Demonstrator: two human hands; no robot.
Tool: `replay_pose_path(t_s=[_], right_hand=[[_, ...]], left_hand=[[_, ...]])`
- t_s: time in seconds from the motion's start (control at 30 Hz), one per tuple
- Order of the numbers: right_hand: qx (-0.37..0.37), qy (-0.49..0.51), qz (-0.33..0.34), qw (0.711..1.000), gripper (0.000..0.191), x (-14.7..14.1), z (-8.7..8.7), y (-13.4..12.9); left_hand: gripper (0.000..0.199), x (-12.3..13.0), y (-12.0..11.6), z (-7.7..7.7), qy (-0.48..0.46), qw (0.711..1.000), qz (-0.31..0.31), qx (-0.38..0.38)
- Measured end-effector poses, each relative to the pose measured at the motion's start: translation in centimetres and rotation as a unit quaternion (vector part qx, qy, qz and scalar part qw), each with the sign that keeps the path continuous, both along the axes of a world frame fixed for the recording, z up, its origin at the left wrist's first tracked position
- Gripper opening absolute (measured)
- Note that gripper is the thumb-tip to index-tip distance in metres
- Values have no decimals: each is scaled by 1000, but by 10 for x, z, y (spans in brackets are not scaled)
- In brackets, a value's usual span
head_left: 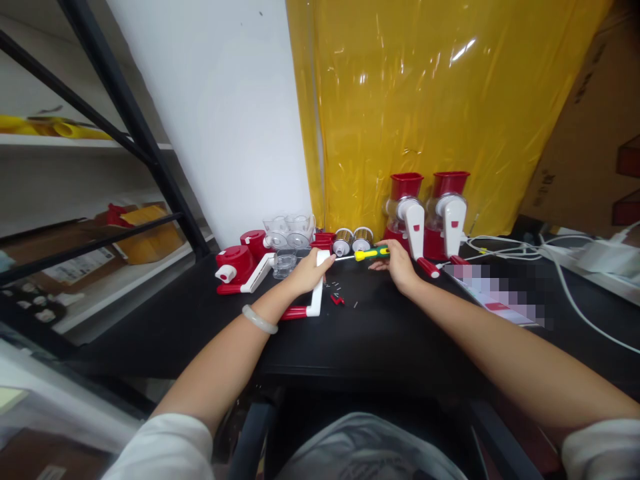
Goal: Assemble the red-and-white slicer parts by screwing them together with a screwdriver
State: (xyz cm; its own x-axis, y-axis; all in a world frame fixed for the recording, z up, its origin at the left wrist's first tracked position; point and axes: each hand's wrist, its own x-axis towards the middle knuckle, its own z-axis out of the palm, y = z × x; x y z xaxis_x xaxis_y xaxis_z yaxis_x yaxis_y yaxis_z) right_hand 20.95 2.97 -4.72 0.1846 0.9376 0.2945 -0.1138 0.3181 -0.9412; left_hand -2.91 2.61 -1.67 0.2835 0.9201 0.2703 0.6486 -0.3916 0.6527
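My left hand [311,272] is closed around the upper part of a white crank handle [317,293] with a red grip [296,313]. In my right hand [399,265] is a screwdriver [373,254] with a green and yellow handle, lying level. Its thin shaft points left and reaches the top of the crank handle near my left fingertips; whether the tip sits in a screw is too small to tell. Below, several small screws [336,287] and a small red part [338,301] lie on the black table [370,340].
Two assembled red and white rotary graters [407,213] stand at the back right, beside white cables [505,243]. Metal drum blades [363,239], clear plastic housings [289,230] and red bases [235,262] are grouped behind my hands. A partly blurred sheet [493,293] lies at right.
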Motion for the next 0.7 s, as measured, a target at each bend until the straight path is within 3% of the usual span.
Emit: replay_pose_path(t_s=[0.3, 0.7], right_hand=[[-12, 21, 14, 1000, 21, 2, 1, 1], [-6, 3, 13, 1000, 21, 2, -1, 2]], left_hand=[[45, 0, 1, 0, 3, 1000, 5, 8], [45, 0, 0, 0, 5, 1000, 7, 10]])
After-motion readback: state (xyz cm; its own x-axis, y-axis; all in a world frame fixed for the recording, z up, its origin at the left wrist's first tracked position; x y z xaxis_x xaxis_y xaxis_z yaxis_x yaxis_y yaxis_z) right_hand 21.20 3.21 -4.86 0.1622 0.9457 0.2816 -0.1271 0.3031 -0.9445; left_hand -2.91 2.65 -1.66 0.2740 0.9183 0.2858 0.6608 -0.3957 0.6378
